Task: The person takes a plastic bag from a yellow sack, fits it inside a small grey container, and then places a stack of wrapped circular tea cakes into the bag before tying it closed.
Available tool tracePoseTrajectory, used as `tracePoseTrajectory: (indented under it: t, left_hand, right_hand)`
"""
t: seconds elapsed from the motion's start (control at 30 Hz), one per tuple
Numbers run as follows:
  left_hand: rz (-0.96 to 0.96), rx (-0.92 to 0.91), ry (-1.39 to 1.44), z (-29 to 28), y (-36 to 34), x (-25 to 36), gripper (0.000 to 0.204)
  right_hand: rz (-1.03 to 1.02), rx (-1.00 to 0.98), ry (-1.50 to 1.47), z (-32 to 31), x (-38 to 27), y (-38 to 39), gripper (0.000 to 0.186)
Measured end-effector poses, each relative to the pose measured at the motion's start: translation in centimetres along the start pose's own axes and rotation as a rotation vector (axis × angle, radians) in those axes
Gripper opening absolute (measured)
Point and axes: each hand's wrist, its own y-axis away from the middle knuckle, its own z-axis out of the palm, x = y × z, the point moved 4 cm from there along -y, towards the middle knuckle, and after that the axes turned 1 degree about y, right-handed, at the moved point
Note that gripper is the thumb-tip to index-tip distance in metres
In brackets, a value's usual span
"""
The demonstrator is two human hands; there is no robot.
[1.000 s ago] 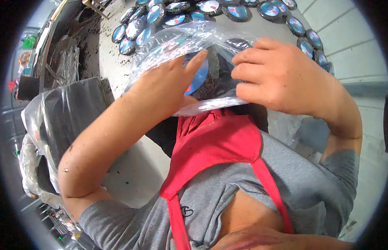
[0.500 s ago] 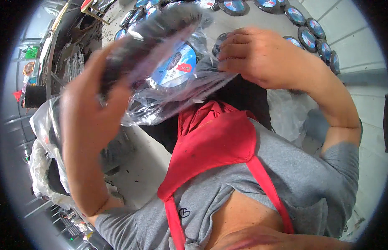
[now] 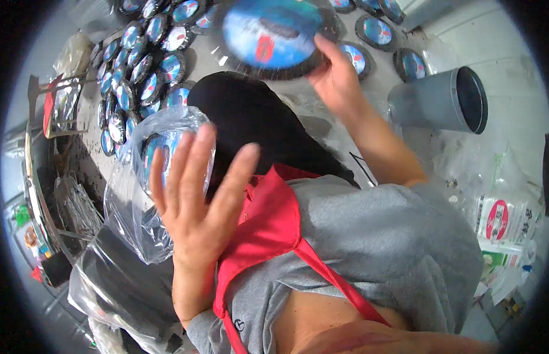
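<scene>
My right hand grips the right edge of a round, flat black packet with a blue label, its thumb on the face. The packet is raised beyond my knee and slightly blurred. My left hand is empty, palm up, with the fingers spread. Behind that hand is a large clear plastic bag, its mouth bunched near my black-clad leg. Through the film one more blue-labelled packet shows; part of it is hidden by my fingers.
Many similar packets lie crowded on the floor at the far left; several more are at the far right. A grey bucket lies on its side to the right. White printed bags stand near the wall. A stool is at left.
My left hand, earlier closed on a film-wrapped packet, is now open and lower. My right hand has moved from the plastic film to hold a packet. The view has swung, showing the bucket and more packets.
</scene>
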Motion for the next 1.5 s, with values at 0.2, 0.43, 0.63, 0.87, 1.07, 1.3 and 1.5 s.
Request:
tracePoseTrajectory:
  t: [0.2, 0.43, 0.63, 0.87, 1.07, 1.3, 1.5]
  left_hand:
    - [-0.169, -0.037, -0.087, -0.4, 1.9, -3.9, 0.026]
    - [-0.540, -0.053, -0.419, -3.5, 8.3, -6.1, 0.039]
    - [-0.862, -0.287, -0.354, -0.9, 9.4, -10.6, 0.092]
    - [-1.451, -0.089, 0.327, 1.8, 12.7, -14.0, 0.037]
    - [-1.552, 0.002, 0.509, 0.2, 14.2, -15.7, 0.027]
    - [-1.697, 0.667, 0.994, 0.3, 12.0, -19.0, 0.021]
    - [-1.265, 0.574, 1.371, -1.7, 14.4, -21.2, 0.025]
  right_hand:
    - [0.215, 0.533, -0.135, -27.6, 9.0, -7.0, 0.053]
    - [0.197, 0.888, 1.475, -41.6, 5.4, -4.5, 0.077]
    - [0.269, 1.428, 1.563, -48.7, -2.1, -6.3, 0.107]
    - [0.091, 1.114, 0.343, -47.4, -0.3, -5.7, 0.063]
    - [0.025, 0.589, 0.335, -22.3, -4.2, -10.9, 0.042]
    - [-0.191, -0.512, 0.560, 15.7, 3.1, -1.2, 0.044]
    - [-0.134, -0.831, 1.327, 21.9, 9.1, 0.0, 0.047]
